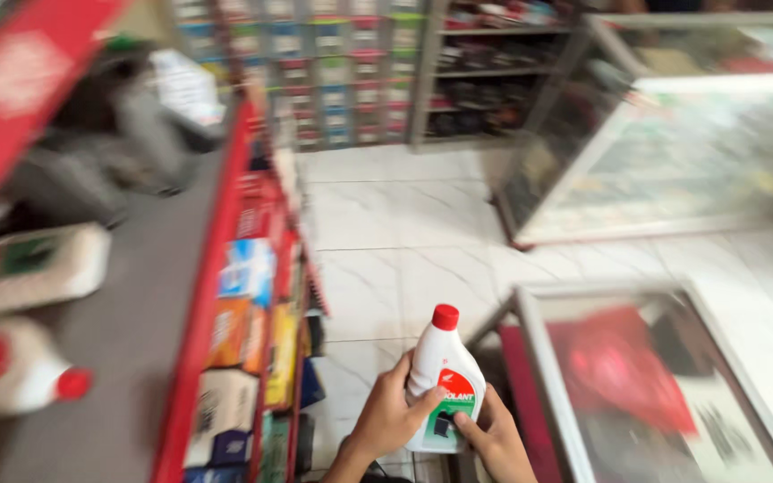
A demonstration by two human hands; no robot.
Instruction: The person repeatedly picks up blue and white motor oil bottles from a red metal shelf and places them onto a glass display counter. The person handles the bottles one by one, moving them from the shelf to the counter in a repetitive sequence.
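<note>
A white plastic bottle (443, 368) with a red cap and a red and green label stands upright at the bottom centre of the head view. My left hand (388, 416) wraps its left side. My right hand (496, 436) grips its lower right, fingers on the label. Both hands hold it above the white tiled floor, between a red shelf and a glass counter.
A red shelf unit (212, 295) on the left carries similar white bottles (11, 367) lying on top and several packets along its front. Glass display counters (664, 161) stand at right and lower right. Shelving (342, 72) lines the back wall. White floor tiles (395, 233) run between.
</note>
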